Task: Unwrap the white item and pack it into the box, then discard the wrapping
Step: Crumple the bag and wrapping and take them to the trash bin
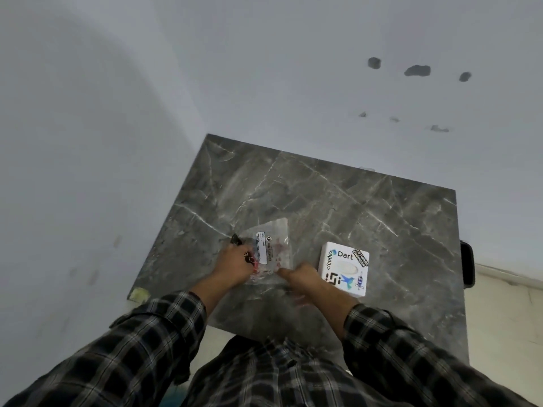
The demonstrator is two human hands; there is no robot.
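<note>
A clear plastic wrapper (271, 248) with a white label and red print lies on the grey marble table (323, 195). My left hand (236, 264) grips its near left edge; a small dark object pokes out above the fingers. My right hand (302, 279) pinches the wrapper's near right corner. The white item inside cannot be made out clearly. A white box (343, 268) covered in stickers sits just right of my right hand, its top closed.
The table stands in a corner against white walls. A dark object (467, 264) hangs at the table's right edge. A yellowish scrap (139, 295) sits at the near left corner. Bare marble stretches behind the wrapper.
</note>
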